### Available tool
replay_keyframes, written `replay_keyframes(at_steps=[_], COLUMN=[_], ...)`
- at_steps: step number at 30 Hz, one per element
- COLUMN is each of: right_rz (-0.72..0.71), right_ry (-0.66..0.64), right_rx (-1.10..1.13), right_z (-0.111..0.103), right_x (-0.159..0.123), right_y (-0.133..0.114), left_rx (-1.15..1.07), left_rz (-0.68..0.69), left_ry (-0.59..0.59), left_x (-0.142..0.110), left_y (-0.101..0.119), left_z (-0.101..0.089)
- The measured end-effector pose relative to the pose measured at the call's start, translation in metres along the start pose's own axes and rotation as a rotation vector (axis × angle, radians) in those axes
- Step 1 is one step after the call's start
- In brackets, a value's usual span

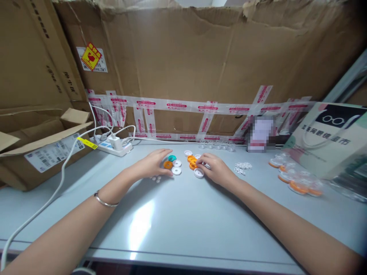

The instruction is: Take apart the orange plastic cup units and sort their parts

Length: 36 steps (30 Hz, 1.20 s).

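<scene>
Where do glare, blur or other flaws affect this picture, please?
In the head view, glare whitens part of the table; the clear containers with orange bases at right look smeared; in the same view, pixelation hides detail beside the paper bag, and the top right corner is dark.

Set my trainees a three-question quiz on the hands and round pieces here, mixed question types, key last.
1. True or false: the bracelet is on the left arm.
2. Which colour of piece lies by the left hand but not by the right hand? A) orange B) white C) green
3. Fill in: the round piece at the right hand's fingertips is ____.

Key: 1. true; 2. C, the green piece; 3. orange.
</scene>
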State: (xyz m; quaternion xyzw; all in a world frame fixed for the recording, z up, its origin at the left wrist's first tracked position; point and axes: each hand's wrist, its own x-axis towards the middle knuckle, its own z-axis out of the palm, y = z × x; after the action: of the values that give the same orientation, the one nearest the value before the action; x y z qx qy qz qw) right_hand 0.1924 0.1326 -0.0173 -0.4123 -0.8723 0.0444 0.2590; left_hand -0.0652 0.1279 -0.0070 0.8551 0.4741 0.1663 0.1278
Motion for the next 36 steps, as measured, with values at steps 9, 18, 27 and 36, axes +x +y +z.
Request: replay_keyframes(at_steps=[9, 18, 27, 36], right_rz=[-0.212, 0.088, 0.042, 0.014], right_ry=[-0.105, -0.153, -0.133, -0.096], right_rx=[-0.077, 0.02, -0.042, 0.029], right_z=[0.034, 0.003, 0.016, 0.016], right_x=[0.037, -0.017, -0.003, 0.004], right_y=[-0.036, -0.027, -0.031, -0.031], left_rx=[-0.003, 0.09, 0.052, 0.029], left_rz=[0.117, 0.163, 0.252, 0.223], left_ry=[0.015, 0.0, -0.028, -0.076], left_x=[-0.003, 0.006, 0.001, -0.003], left_y=[-0.008, -0.007, 0.003, 0.004], left_z=[0.006, 0.027, 0.025, 0.026])
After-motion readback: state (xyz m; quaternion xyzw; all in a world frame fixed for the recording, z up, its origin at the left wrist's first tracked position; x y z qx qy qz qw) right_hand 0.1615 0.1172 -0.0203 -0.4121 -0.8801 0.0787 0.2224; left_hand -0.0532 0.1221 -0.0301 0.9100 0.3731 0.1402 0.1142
